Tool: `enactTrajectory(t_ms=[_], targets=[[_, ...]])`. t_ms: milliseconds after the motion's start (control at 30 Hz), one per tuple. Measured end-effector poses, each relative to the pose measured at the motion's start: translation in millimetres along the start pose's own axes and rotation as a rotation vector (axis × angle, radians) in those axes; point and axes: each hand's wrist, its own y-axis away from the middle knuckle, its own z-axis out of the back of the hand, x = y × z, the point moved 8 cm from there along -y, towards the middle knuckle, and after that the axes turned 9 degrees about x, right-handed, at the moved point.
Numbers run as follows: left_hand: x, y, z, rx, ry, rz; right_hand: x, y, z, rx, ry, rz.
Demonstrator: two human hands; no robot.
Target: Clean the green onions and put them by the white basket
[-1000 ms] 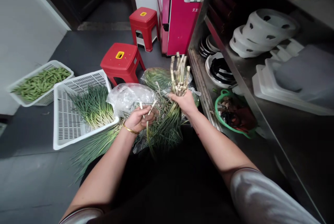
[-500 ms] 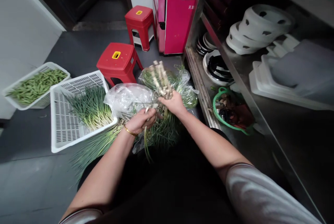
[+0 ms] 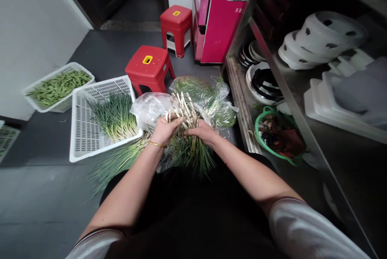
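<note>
A bunch of scallions point(image 3: 188, 110) stands root ends up, its pale stems fanned out and its green leaves hanging below. My right hand point(image 3: 203, 131) is closed around the stems from the right. From the left, my left hand point(image 3: 165, 129) is closed with thumb and fingers on pale stems at the bunch's edge. Clear plastic bags point(image 3: 152, 106) lie just beyond the hands; another bag of greens point(image 3: 196, 88) is behind the bunch. Loose scallions point(image 3: 116, 166) spread on the floor beside my left forearm. The white basket point(image 3: 83, 120) holds scallions laid side by side.
Green beans fill a smaller white basket point(image 3: 34, 106) at far left. Two red stools point(image 3: 148, 67) stand ahead, near a pink cabinet point(image 3: 222, 29). Along the right runs a metal shelf point(image 3: 290, 94) with stacked white wares, plates below and a green basket point(image 3: 258, 132).
My left hand has risen from below the root ends, where thin stems hung from it, to the bunch's left side. The root ends now lean lower and fan wider. The view has shifted left.
</note>
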Motion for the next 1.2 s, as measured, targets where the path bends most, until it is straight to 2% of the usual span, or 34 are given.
enactTrajectory(t_ms=[133, 300, 400, 567, 667, 767, 833, 900, 967, 1100, 1133, 1200], targets=[[-4, -2, 12.2, -0.006, -0.145, -0.019, 8, 4, 11, -0.074, -0.051, 0.038], [-9, 2, -3.1, 0.197, -0.3, 0.01, 18, 13, 7, -0.015, -0.052, 0.004], [-16, 2, 2.0, 0.202, -0.335, -0.008, 20, 19, 12, 0.0, -0.026, -0.036], [-27, -4, 36.7, 0.091, -0.175, 0.032, 33, 39, 53, -0.03, 0.062, -0.021], [-34, -7, 61.4, 0.005, -0.178, 0.033, 39, 55, 82, -0.025, 0.137, -0.027], [-42, -10, 89.6, -0.137, -0.18, 0.0, 45, 70, 109, -0.071, 0.198, -0.034], [-44, -12, 97.1, -0.192, -0.251, 0.0, 48, 76, 120, -0.118, 0.203, -0.024], [-39, -14, 85.7, -0.158, -0.373, 0.056, 46, 73, 118, -0.122, 0.184, -0.022], [-27, -14, 58.0, -0.07, -0.402, 0.107, 40, 64, 103, -0.083, 0.162, -0.023], [-2, -10, -9.1, 0.149, -0.051, 0.112, 19, 37, 55, 0.019, 0.199, -0.002], [2, -9, -18.5, 0.18, 0.023, 0.115, 15, 32, 44, 0.037, 0.225, 0.006], [4, -8, -20.9, 0.176, 0.132, 0.112, 8, 25, 30, 0.048, 0.252, 0.023]])
